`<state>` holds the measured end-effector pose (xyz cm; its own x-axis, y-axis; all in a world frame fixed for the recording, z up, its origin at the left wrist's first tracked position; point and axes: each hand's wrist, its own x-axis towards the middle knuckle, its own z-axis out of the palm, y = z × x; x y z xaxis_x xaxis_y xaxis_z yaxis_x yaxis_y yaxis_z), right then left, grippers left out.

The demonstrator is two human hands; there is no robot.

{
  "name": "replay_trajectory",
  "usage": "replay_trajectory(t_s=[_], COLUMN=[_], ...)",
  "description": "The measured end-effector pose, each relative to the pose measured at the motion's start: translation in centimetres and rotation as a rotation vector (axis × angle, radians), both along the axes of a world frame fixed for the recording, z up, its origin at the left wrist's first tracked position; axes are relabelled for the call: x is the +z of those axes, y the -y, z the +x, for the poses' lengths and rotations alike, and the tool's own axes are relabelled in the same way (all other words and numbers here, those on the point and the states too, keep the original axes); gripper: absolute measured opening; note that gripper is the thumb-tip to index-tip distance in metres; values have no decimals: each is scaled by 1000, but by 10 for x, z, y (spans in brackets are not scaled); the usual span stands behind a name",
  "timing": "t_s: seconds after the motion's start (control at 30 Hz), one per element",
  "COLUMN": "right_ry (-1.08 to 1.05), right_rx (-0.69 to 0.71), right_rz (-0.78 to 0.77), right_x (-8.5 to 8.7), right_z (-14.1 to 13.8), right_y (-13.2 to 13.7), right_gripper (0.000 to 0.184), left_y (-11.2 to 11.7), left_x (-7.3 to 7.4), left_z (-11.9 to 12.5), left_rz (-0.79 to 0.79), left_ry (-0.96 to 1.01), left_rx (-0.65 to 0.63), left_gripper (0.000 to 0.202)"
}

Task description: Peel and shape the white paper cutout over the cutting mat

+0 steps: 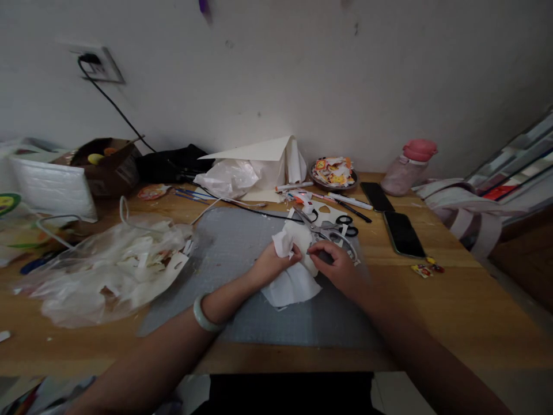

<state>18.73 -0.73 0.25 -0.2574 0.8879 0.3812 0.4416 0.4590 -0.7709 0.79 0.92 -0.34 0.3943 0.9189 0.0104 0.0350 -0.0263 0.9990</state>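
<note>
Both of my hands pinch a crumpled piece of white paper (294,282) over the grey mat (242,259). My left hand (272,265), with a pale green bangle on its wrist, grips the paper's upper left part. The paper's right edge is held between the fingers of my right hand (339,265). Just behind the paper lie scissors (332,226) with black handles, on white paper scraps.
A clear plastic bag of paper scraps (112,271) lies at the left. Two dark phones (404,233) and a pink bottle (408,167) are at the right. Farther back sit a bowl of stickers (333,173), pens, a white bag and a brown box (106,164).
</note>
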Motion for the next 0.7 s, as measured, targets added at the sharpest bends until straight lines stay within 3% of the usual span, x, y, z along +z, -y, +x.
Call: replay_trajectory(t_s=[0.23,0.53,0.7], right_ry=[130,184,233], right_rx=[78,61,24], right_rz=[149,149,160], right_x=[-1,0,1], right_z=[1,0,0], right_y=[2,3,3], right_gripper=[11,15,11], left_y=[0,-1,-3], left_x=[0,-1,-6], left_z=[-1,-2,-3], left_rz=[-51,-48,25], left_ry=[13,-5,-120], left_rx=[-10,-50,-38], left_gripper=[21,23,16])
